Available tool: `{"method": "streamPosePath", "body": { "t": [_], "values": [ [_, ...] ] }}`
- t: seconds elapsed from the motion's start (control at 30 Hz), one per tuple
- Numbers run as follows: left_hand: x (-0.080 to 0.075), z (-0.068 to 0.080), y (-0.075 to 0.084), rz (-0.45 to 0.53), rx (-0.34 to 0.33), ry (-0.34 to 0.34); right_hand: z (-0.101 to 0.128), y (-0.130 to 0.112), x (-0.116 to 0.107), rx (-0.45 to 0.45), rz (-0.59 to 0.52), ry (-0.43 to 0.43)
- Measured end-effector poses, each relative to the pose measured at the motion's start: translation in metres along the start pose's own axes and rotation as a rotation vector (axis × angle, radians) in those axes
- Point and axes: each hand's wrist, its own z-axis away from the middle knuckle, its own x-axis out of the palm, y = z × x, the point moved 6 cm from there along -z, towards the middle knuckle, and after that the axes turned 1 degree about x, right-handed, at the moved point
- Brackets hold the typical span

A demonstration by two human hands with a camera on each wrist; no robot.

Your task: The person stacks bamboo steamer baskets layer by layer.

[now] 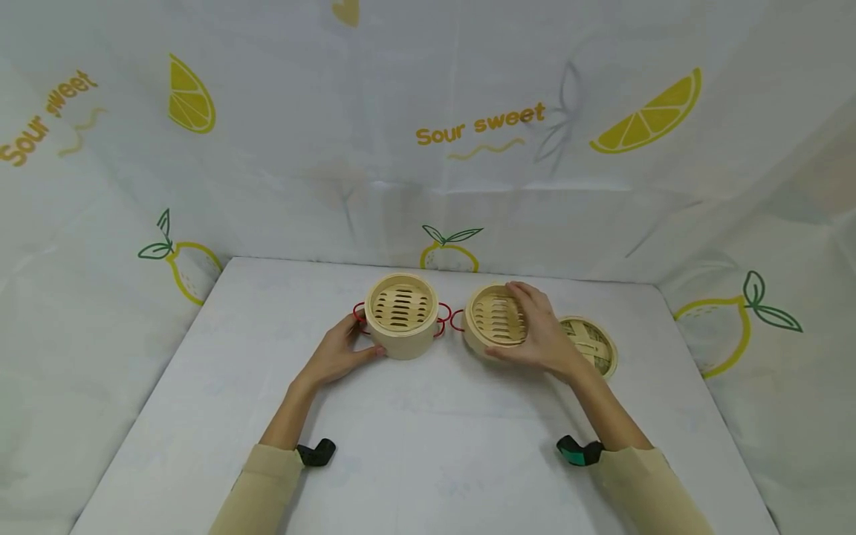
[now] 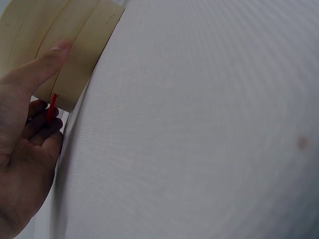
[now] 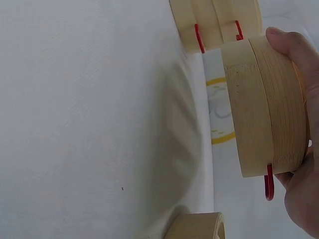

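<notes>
Head view: left hand [image 1: 337, 355] and right hand [image 1: 543, 332] on steamers mid-table [image 1: 428, 446].

Both arms wear long, pale beige sleeves [image 1: 267, 483] ending short of the wrists. A small black device [image 1: 316, 452] is strapped at the left wrist; a black and teal one [image 1: 578, 451] sits at the right wrist.
</notes>
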Motion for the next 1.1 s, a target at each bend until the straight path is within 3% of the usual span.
{"method": "streamPosePath", "body": {
  "t": [0.5, 1.1],
  "values": [
    [0.001, 0.000, -0.002, -0.014, -0.008, 0.005, -0.002, -0.022, -0.021, -0.089, -0.014, 0.069],
    [0.001, 0.001, 0.001, -0.014, -0.017, 0.002, -0.008, -0.055, -0.025, -0.191, -0.063, 0.101]
  ]
}}
